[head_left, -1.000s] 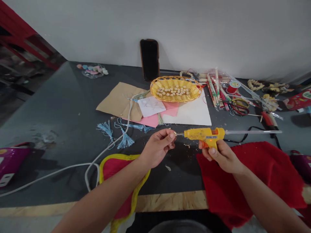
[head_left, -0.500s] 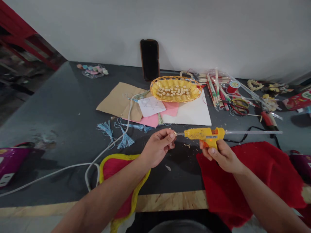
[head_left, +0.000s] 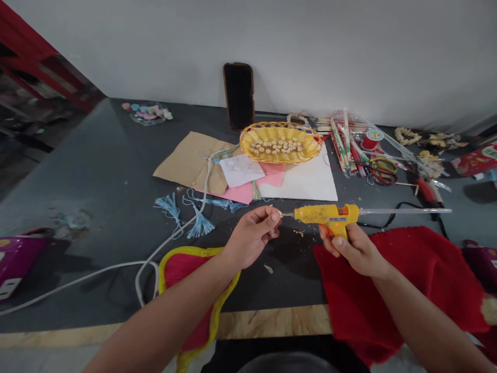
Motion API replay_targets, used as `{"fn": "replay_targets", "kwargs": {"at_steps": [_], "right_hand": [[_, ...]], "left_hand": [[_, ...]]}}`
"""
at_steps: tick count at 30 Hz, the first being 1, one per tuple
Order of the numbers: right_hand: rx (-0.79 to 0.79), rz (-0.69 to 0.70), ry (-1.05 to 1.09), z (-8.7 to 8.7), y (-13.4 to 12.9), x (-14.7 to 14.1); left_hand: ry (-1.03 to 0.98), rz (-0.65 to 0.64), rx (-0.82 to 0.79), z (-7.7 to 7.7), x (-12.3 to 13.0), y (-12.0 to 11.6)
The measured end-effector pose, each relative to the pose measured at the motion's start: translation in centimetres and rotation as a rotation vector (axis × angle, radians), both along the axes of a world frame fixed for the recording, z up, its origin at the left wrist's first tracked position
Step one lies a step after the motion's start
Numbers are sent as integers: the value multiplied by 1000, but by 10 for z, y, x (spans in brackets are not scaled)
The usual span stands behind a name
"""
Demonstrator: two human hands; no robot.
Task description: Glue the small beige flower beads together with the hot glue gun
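My right hand [head_left: 351,248] is wrapped round the handle of a yellow glue gun [head_left: 324,213], with a clear glue stick [head_left: 404,211] out of its back end. The gun's metal nozzle points left. At its tip my left hand [head_left: 256,230] pinches a tiny pale piece [head_left: 279,213] between thumb and finger; its shape is mostly hidden. Behind the hands, a yellow woven basket [head_left: 253,135] holds several small cream flower-shaped pieces. Small crumbs lie on the dark table [head_left: 104,207] under the gun.
Blue tassels [head_left: 201,224] and a white cable [head_left: 171,237] lie left of my hands. Paper sheets [head_left: 186,160] are beneath the basket. A phone [head_left: 239,96] leans on the wall. Scissors [head_left: 382,171] and wrapped sticks [head_left: 341,142] lie back right; a red cloth [head_left: 419,285] is front right.
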State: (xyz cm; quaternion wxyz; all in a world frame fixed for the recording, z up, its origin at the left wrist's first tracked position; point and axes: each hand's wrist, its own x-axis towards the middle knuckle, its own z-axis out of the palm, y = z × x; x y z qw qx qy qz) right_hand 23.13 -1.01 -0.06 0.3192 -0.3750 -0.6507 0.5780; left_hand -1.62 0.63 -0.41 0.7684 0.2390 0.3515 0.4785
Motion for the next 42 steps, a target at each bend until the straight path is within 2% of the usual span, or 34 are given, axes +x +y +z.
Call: {"fn": "replay_targets", "kwargs": {"at_steps": [20,28,31,37,40,42], "right_hand": [[-10,6,-36,1,1,0],[-30,-1,22,2,1,-2],[-30,-89,112,1,4,-2],[-102,-438,159,-7,27,9],[-89,-578,85,-16,39,21],[-27,-638,-19,-21,45,29]], "left_hand": [[29,28,-12,4,1,1],[33,45,-21,3,1,1],[29,58,-21,4,0,1],[30,70,-13,5,0,2],[31,42,-10,4,2,1],[36,24,-7,4,2,0]]}}
